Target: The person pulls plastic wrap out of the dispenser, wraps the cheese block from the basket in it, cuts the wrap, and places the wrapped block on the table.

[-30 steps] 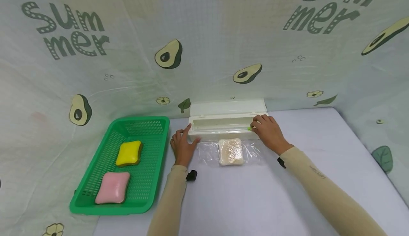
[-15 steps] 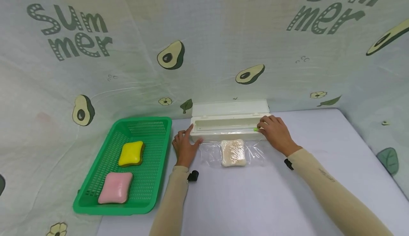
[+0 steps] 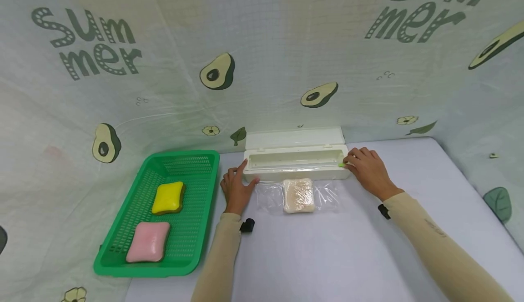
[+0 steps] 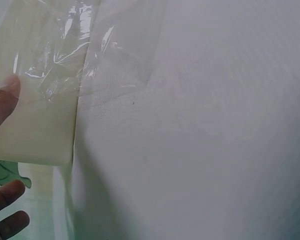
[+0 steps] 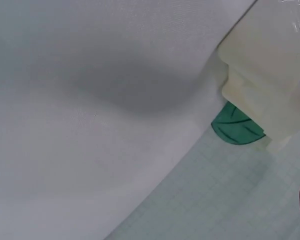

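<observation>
A white plastic wrap dispenser (image 3: pixel 286 174) lies at the back of the table with its lid (image 3: pixel 294 138) raised. Splayed at its left end, my left hand (image 3: pixel 237 189) presses the thumb on the front wall and reaches the index finger up to the corner. Between the right fingertips is pinched a small green slide cutter (image 3: pixel 341 165), held by my right hand (image 3: pixel 368 170) at the dispenser's right end. Clear plastic wrap (image 3: pixel 268 195) hangs out over the front, covering a square, bread-slice-shaped piece (image 3: pixel 299 195). In the left wrist view, the left thumb (image 4: pixel 7 97) touches the front wall beside crinkled film.
Left of the dispenser stands a green basket (image 3: pixel 209 211) holding a yellow bread-shaped piece (image 3: pixel 168 197) and a pink one (image 3: pixel 148 242). A patterned cloth (image 3: pixel 262 65) hangs right behind the dispenser. White cloth covers the table (image 3: pixel 303 256).
My right hand has slid the green cutter rightward along the dispenser to its right end. The left hand stays at the left corner. The head view has shifted slightly.
</observation>
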Tool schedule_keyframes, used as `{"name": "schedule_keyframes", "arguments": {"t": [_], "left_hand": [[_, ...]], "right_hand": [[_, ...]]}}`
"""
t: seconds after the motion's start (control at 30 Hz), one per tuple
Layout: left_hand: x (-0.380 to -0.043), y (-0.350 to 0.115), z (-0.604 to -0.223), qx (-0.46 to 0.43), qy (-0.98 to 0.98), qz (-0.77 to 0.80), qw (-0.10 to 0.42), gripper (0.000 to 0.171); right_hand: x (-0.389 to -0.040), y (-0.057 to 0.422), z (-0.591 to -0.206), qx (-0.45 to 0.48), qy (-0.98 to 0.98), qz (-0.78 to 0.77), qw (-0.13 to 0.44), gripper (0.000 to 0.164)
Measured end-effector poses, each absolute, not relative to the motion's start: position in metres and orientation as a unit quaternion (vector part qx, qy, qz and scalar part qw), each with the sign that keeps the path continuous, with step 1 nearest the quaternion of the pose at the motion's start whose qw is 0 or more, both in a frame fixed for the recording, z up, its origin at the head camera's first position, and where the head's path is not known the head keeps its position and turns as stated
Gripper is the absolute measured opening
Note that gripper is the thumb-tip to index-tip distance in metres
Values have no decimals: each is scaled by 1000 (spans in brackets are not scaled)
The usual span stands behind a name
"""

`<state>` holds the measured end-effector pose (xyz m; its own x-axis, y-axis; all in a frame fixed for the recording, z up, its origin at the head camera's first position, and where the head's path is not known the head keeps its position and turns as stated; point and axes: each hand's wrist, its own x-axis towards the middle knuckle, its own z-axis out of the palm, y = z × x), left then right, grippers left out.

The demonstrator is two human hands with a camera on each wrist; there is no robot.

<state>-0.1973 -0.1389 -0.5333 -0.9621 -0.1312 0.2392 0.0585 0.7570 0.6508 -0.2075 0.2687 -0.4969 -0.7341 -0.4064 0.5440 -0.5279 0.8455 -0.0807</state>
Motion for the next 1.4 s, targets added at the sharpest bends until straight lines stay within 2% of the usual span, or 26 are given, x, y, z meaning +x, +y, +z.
{"name": "schedule_keyframes", "arguments": {"t": [0.4,0.63,0.8,0.97,1.2,1.33,1.4], "left_hand": [[-199,-139,-534,28,-933,-339,119,81],[-201,-136,-531,18,-932,-341,120,79],[-199,-138,-534,20,-933,-338,123,79],[-196,-142,-535,17,-930,-350,116,79],[-193,-143,-533,12,-928,-356,107,81],[-194,-140,-532,-7,-921,-368,126,81],[-193,-137,-532,-22,-915,-377,142,75]], "right_hand": [[-208,272,-496,262,-920,94,275,14],[-204,287,-499,246,-920,103,288,21],[-201,286,-500,237,-926,114,272,20],[-196,272,-498,208,-935,128,255,22],[-191,235,-509,226,-935,140,233,48],[-196,219,-516,230,-937,136,227,46],[-199,215,-518,225,-936,137,234,42]]}}
